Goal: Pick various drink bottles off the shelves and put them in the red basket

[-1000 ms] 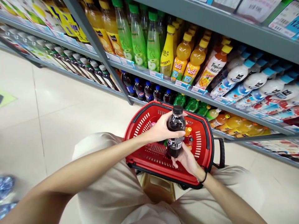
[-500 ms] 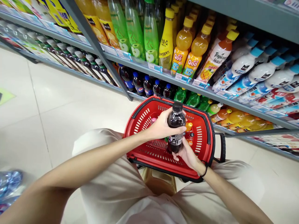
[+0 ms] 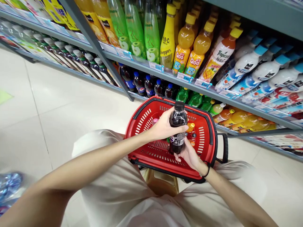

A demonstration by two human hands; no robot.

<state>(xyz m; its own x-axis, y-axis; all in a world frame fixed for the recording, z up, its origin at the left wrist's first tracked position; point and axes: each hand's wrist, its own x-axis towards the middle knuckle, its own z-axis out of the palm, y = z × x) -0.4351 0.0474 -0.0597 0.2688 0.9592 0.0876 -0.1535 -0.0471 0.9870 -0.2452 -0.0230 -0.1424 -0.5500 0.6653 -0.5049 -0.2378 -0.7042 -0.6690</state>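
A dark cola bottle (image 3: 178, 119) with a black cap is held upright above a red shopping basket (image 3: 138, 156). My left hand (image 3: 163, 126) wraps round its upper half, with the thumb across the front. Lower down, my right hand (image 3: 187, 153) grips the bottle near its base, fingers curled underneath; a black band circles that wrist. Inside the basket, partly covered by my hands, are an orange-capped item (image 3: 190, 127) and a pink-capped item (image 3: 155, 121), along with several small things too hidden to name.
Ahead stands a grey shelf (image 3: 139, 63) full of drink bottles. Under it are blue-capped cola bottles (image 3: 149, 85) and green bottles (image 3: 195, 99). The basket's black handle (image 3: 222, 148) sticks out at right. Clear plastic bottles (image 3: 10, 186) lie on the floor at left.
The view has shifted very slightly. Both hands keep their hold on the cola bottle, which stays over the basket, its label turned a little.
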